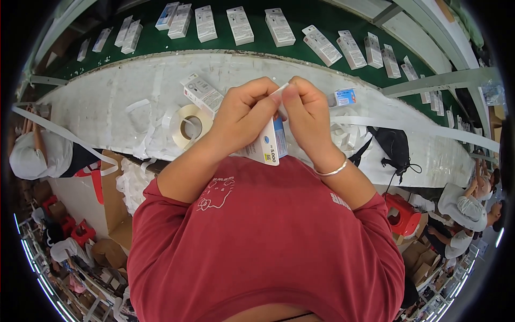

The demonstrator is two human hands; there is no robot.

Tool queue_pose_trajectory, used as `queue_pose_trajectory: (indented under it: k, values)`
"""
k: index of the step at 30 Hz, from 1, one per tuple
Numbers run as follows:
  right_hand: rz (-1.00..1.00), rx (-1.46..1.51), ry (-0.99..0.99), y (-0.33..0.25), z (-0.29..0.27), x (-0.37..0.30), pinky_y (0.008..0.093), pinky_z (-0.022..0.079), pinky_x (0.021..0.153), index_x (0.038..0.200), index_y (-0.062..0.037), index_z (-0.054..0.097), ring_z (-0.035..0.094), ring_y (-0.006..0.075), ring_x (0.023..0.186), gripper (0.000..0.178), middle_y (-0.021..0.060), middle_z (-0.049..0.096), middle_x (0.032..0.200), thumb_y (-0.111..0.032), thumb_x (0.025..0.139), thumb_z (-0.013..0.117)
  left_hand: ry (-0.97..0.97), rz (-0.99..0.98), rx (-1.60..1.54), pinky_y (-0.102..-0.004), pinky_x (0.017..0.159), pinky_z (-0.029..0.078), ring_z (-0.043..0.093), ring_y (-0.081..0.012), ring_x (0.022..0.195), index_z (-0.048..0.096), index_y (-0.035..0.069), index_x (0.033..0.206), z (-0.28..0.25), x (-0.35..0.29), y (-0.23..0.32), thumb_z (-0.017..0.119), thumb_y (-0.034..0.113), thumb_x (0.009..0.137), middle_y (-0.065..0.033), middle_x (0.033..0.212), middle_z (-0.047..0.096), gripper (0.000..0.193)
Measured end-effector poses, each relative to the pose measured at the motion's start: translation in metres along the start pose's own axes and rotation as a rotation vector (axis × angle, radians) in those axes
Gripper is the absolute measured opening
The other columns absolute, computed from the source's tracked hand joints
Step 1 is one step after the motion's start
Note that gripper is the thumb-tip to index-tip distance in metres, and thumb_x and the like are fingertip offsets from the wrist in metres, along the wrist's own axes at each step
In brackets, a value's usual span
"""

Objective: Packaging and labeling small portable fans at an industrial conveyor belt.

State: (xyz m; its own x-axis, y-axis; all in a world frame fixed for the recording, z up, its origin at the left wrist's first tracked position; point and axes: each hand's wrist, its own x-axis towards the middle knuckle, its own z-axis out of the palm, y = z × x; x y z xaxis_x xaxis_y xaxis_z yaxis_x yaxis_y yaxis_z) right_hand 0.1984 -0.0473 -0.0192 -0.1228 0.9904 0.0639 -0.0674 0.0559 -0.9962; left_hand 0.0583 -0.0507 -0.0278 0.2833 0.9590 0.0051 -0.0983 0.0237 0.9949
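Observation:
A white and blue cardboard box (268, 145) hangs tilted in front of my chest. My left hand (241, 115) is closed round its upper part, thumb on top. The fingers of my right hand (308, 110) are pinched at the box's upper end, on what looks like its white end flap (280, 92). Fingers cover much of that end. Left of my left hand lies a roll of white stickers or tape (179, 121). Just beyond that hand rests another white box (201, 90). A blue and white box (345, 96) lies to the right of my right hand.
Across the far side runs a green conveyor belt (259, 19) carrying several white boxes (240, 24). Crumpled white strips (348, 131) and a black drawstring pouch (394, 146) lie right on the white worktable (123, 75). A cardboard carton (113, 198) stands below left. People sit at both sides.

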Motion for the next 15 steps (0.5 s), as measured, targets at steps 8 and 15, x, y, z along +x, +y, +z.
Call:
queue_pose_trajectory:
  k: [8,15]
  values:
    - [0.104,0.129,-0.198,-0.025,-0.019,0.001,0.0183,0.044,0.065,0.081,-0.0009,0.057,0.054,0.0099,0.072,0.007,0.0041,0.057,0.078,0.001,0.079,0.064,-0.031,-0.011,-0.010,-0.0184,0.046,0.035,0.047,-0.0073,0.050,0.058,0.004,0.077,-0.009,-0.007,0.017,0.051,0.012,0.085,-0.0015,0.059,0.056,0.014]
    - [0.167,0.069,-0.079,-0.010,-0.017,-0.007,0.0156,0.044,0.060,0.083,-0.0013,0.059,0.053,0.0061,0.065,0.011,0.0020,0.058,0.072,0.000,0.077,0.068,0.068,0.071,0.000,-0.0187,0.046,0.034,0.045,-0.0074,0.049,0.058,0.004,0.079,-0.001,-0.014,0.009,0.052,0.009,0.084,-0.0008,0.058,0.055,0.009]
